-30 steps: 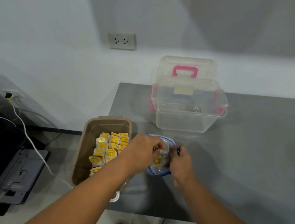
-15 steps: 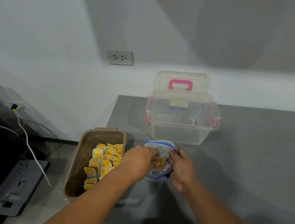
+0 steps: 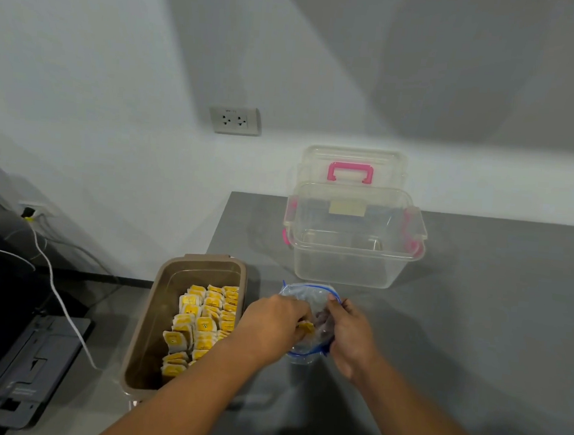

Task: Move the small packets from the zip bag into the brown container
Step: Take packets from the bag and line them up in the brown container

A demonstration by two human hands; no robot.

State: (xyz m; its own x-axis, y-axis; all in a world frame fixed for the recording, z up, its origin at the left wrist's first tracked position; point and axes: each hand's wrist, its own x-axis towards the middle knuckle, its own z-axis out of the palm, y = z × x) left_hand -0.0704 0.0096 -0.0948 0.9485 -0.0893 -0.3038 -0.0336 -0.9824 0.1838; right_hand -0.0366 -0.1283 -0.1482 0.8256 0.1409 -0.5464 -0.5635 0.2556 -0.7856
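Observation:
A clear zip bag (image 3: 307, 296) with a blue seal stands on the grey table between my hands. My right hand (image 3: 350, 335) grips its right edge and holds it open. My left hand (image 3: 272, 322) reaches into the bag's mouth and pinches a small yellow packet (image 3: 307, 327). Left of the bag sits the brown container (image 3: 170, 283), with several yellow-and-white packets (image 3: 205, 324) lined up in rows in its right half. The rest of the bag's contents look dark and unclear.
A clear plastic box (image 3: 353, 246) with pink latches stands behind the bag, its lid with a pink handle leaning on the wall. A wall socket (image 3: 235, 120) is above. A dark device (image 3: 23, 368) and white cable (image 3: 56, 295) lie at the left, off the table.
The view has tilted up, so everything sits lower in frame. My left hand has gone deeper into the bag and now pinches the yellow packet near its mouth. My right hand keeps its hold.

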